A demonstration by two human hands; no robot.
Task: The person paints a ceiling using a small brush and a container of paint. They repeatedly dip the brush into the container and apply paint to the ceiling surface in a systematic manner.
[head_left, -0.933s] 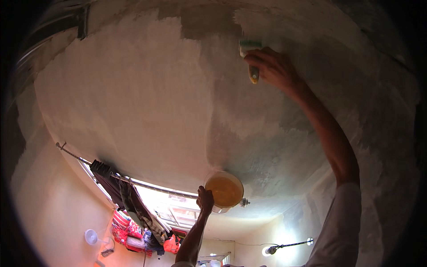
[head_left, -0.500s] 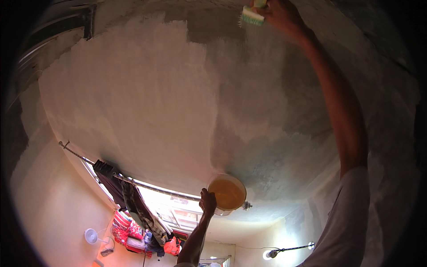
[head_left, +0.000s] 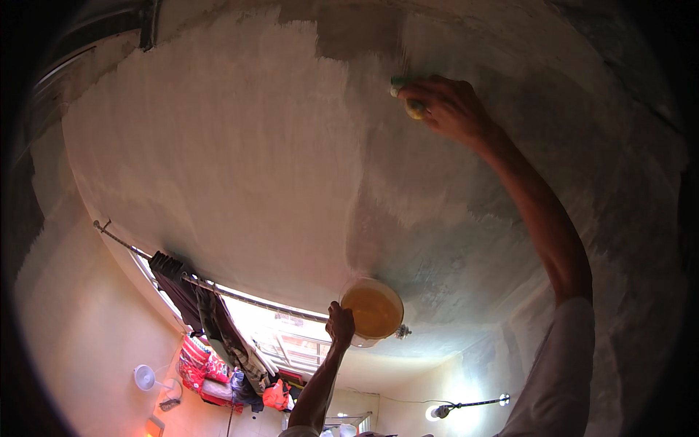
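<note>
My left hand is closed on the rim of a pale bucket, which holds an orange-brown liquid. Up on the wall, my right hand grips a wide brush with green bristles and a yellowish handle. Its bristles appear to touch the plastered wall, which has a light area on the left and darker, damp-looking patches around the brush. My fingers hide much of the brush's body.
A curtain rod with dark curtains crosses a bright window. Below are red patterned bedding, a white fan and an orange bag. A lit lamp is on the lower right.
My right hand has brought the brush down the wall from the top edge, turning it so the handle end faces me. My left hand and the bucket stay nearly where they were.
</note>
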